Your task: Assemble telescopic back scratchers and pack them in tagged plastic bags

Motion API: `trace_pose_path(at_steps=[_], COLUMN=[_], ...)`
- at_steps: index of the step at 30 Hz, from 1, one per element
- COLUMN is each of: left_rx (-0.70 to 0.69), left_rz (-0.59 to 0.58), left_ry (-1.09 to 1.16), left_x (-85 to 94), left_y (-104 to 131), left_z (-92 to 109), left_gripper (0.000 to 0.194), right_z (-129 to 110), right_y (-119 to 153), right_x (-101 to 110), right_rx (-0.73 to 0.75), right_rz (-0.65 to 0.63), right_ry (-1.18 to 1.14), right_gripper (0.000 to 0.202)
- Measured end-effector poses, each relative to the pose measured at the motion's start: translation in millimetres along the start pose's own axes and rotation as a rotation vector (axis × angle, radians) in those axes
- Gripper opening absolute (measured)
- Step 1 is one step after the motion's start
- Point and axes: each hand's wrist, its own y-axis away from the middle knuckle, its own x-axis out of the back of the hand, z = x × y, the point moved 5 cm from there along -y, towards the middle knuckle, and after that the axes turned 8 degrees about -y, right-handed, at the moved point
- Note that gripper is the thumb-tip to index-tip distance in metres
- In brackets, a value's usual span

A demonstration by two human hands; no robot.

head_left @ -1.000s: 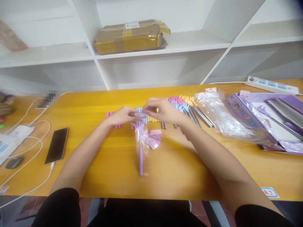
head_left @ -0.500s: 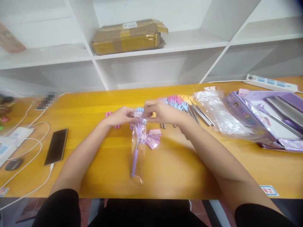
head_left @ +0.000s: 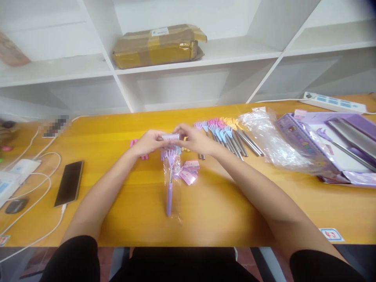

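Observation:
A purple back scratcher (head_left: 169, 192) with a hand-shaped head lies inside a clear plastic bag (head_left: 176, 205), handle toward me. At the bag's top is a pale pink-purple card (head_left: 170, 137). My left hand (head_left: 149, 142) pinches the card's left end, and my right hand (head_left: 192, 140) pinches its right end. Just right of the bag, several pink cards (head_left: 189, 175) lie in a loose fan. Behind my hands, pink (head_left: 144, 157), blue and yellow pieces are partly hidden.
Several back scratchers (head_left: 227, 135) with coloured heads lie at the back right, beside a heap of clear bags (head_left: 264, 137). A purple box (head_left: 337, 172) stands far right. Phone (head_left: 69, 183), cables and power strip (head_left: 20, 172) are on the left. A taped carton (head_left: 158, 47) sits on the shelf.
My right hand has shifted slightly left, and its fingers have moved to the card's right end. The card shows more fully between both hands. The bagged back scratcher's handle has swung slightly right.

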Motion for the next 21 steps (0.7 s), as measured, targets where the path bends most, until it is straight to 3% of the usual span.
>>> trace_pose_path(at_steps=[3, 7, 16, 21], left_rx=[-0.026, -0.035, -0.188, -0.160], left_rz=[0.029, -0.001, -0.180, -0.177], left_ry=[-0.168, -0.213, -0.023, 0.003], left_x=[2.3, 2.5, -4.8, -2.1], left_y=[0, 0, -5, -5], left_z=[-1, -3, -3, -7], left_gripper=[0.058, 0.060, 0.056, 0.048], right_z=[4, 2, -7, -20], right_y=[-1, 0, 6, 13], right_x=[-10, -16, -2, 7], right_rx=[-0.077, -0.073, -0.050, -0.120], right_rz=[-0.102, -0.207, -0.329, -0.282], right_ry=[-0.171, -0.299, -0.137, 0.096], right_gripper=[0.035, 0.019, 0.028, 0.040])
